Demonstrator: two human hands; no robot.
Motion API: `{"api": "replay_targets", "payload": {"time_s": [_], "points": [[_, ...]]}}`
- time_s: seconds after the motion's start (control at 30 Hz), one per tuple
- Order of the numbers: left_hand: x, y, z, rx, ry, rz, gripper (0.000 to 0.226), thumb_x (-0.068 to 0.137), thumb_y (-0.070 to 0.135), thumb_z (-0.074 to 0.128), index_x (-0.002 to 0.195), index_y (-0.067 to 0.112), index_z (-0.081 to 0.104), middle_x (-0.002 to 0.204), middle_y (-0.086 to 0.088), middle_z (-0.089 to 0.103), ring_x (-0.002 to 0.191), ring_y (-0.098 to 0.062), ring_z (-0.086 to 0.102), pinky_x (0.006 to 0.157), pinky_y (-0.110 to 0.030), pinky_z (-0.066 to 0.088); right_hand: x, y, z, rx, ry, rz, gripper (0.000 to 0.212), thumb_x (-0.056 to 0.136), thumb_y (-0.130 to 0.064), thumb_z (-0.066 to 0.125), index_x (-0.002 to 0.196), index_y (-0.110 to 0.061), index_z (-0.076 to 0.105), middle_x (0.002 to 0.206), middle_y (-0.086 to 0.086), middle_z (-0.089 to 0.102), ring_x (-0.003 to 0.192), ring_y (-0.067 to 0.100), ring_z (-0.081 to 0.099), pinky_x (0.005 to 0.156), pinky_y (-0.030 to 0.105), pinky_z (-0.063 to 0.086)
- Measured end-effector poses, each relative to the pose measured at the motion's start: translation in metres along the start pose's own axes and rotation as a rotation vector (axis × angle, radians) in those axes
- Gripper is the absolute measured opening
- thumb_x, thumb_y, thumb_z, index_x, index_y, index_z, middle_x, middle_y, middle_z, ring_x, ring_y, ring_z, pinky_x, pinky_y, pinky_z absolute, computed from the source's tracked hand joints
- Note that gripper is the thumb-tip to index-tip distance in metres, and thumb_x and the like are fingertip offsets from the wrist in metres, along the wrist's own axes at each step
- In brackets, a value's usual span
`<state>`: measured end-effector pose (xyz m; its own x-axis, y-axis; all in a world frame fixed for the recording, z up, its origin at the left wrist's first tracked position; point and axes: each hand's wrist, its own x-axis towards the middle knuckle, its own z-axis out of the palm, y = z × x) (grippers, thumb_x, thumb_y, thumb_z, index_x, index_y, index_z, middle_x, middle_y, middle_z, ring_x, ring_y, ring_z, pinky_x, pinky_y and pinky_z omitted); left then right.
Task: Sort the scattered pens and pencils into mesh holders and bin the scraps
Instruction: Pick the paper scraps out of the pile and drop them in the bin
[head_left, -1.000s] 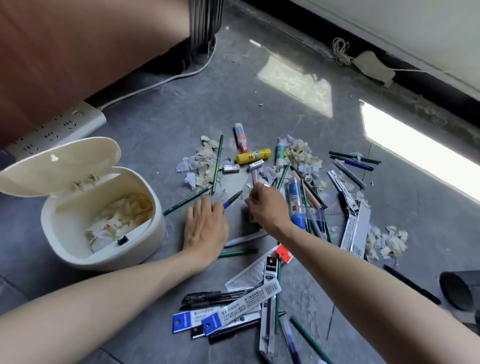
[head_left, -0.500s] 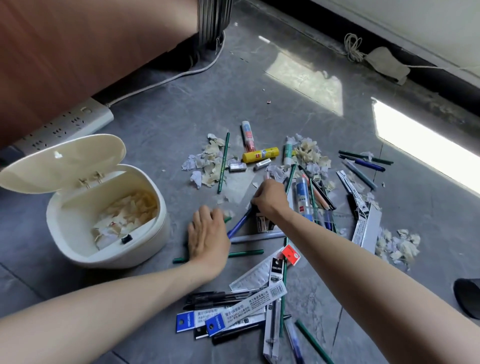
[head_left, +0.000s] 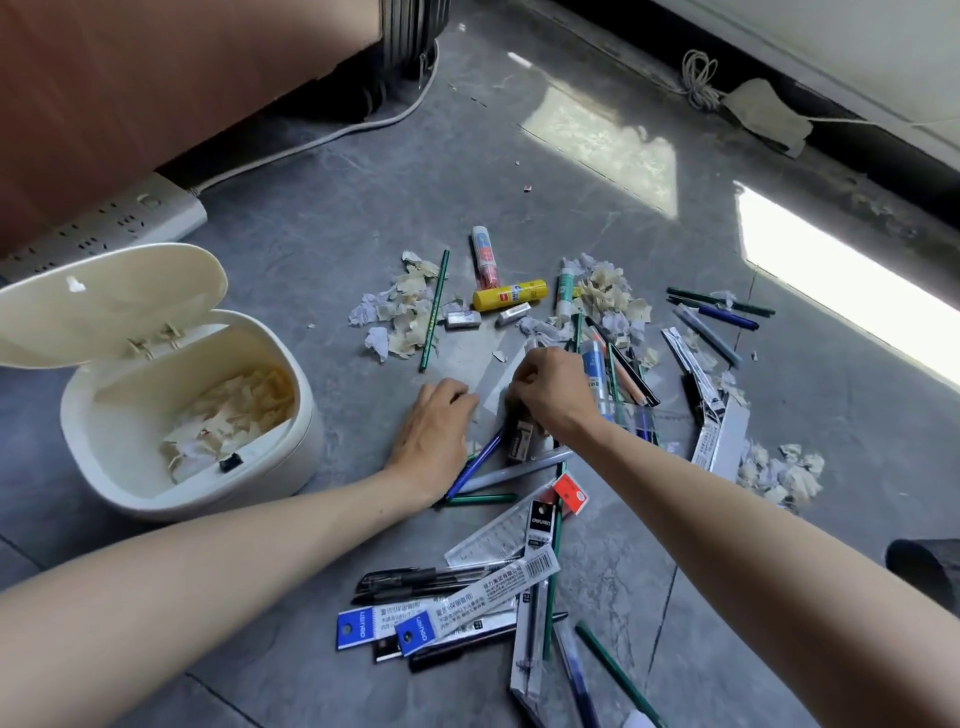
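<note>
The fingers (head_left: 519, 376) of the right hand (head_left: 553, 389) are bunched at the tips as if pinching, but what is held cannot be told. The fingers (head_left: 460, 397) of the left hand (head_left: 431, 431) are curled down onto the floor (head_left: 363, 208), just beside them. A second ago the hands were set apart; now they are drawn nearly together, so a pinch of scraps (head_left: 402, 312) seems to be gathered for binning. Most scraps lie beyond the fingers. The open bin (head_left: 306, 457), partly filled, is left of them, and the blue pen (head_left: 475, 462) lies just behind.
</note>
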<state>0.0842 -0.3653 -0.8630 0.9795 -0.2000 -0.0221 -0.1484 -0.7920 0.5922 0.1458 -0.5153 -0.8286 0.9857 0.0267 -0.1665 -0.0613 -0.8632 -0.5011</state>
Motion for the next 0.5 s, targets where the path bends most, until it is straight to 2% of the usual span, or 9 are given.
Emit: {"api": "replay_targets", "payload": {"time_s": [0.1, 0.13, 0.27, 0.4, 0.5], "points": [[-0.005, 0.000, -0.005, -0.141, 0.032, -0.045, 0.047, 0.085, -0.010, 0.049, 0.129, 0.006, 0.049, 0.122, -0.009, 0.048, 0.113, -0.023, 0.045, 0.097, -0.034, 0.041, -0.006, -0.011, 0.002, 0.006, -0.154, -0.119, 0.009, 0.075, -0.002, 0.070, 0.083, 0.001, 0.072, 0.084, 0.015, 0.071, 0.071, 0.015, 0.056, 0.054, 0.008, 0.037], [-0.007, -0.002, -0.006, -0.142, 0.054, -0.080, 0.047, 0.085, -0.008, 0.051, 0.130, 0.007, 0.047, 0.123, -0.010, 0.046, 0.114, -0.023, 0.045, 0.098, -0.033, 0.041, -0.009, -0.014, 0.005, -0.018, -0.237, -0.148, 0.011, 0.075, -0.003, 0.072, 0.084, 0.001, 0.073, 0.085, 0.015, 0.072, 0.071, 0.015, 0.057, 0.054, 0.007, 0.037], [-0.017, -0.013, -0.008, -0.097, 0.091, -0.147, 0.043, 0.086, 0.004, 0.061, 0.126, 0.009, 0.048, 0.121, -0.011, 0.044, 0.114, -0.024, 0.043, 0.096, -0.028, 0.036, -0.015, -0.023, 0.009, -0.128, -0.452, -0.179, 0.023, 0.074, -0.015, 0.078, 0.088, 0.001, 0.069, 0.091, 0.013, 0.069, 0.077, 0.020, 0.057, 0.055, 0.018, 0.037], [-0.019, -0.013, -0.013, -0.101, 0.037, -0.141, 0.045, 0.087, 0.011, 0.062, 0.129, 0.010, 0.046, 0.122, -0.011, 0.041, 0.116, -0.024, 0.039, 0.098, -0.025, 0.028, -0.016, -0.031, 0.004, -0.188, -0.506, -0.171, 0.021, 0.080, -0.012, 0.069, 0.096, 0.002, 0.065, 0.093, 0.017, 0.066, 0.077, 0.020, 0.051, 0.057, 0.026, 0.034], [-0.023, -0.008, -0.015, -0.048, -0.039, -0.155, 0.054, 0.086, 0.016, 0.062, 0.136, 0.019, 0.040, 0.129, -0.006, 0.033, 0.122, -0.022, 0.030, 0.103, -0.028, 0.024, -0.020, -0.033, 0.007, -0.217, -0.521, -0.146, 0.019, 0.081, -0.010, 0.065, 0.096, 0.002, 0.064, 0.085, 0.013, 0.057, 0.076, 0.022, 0.050, 0.054, 0.027, 0.034]]}}
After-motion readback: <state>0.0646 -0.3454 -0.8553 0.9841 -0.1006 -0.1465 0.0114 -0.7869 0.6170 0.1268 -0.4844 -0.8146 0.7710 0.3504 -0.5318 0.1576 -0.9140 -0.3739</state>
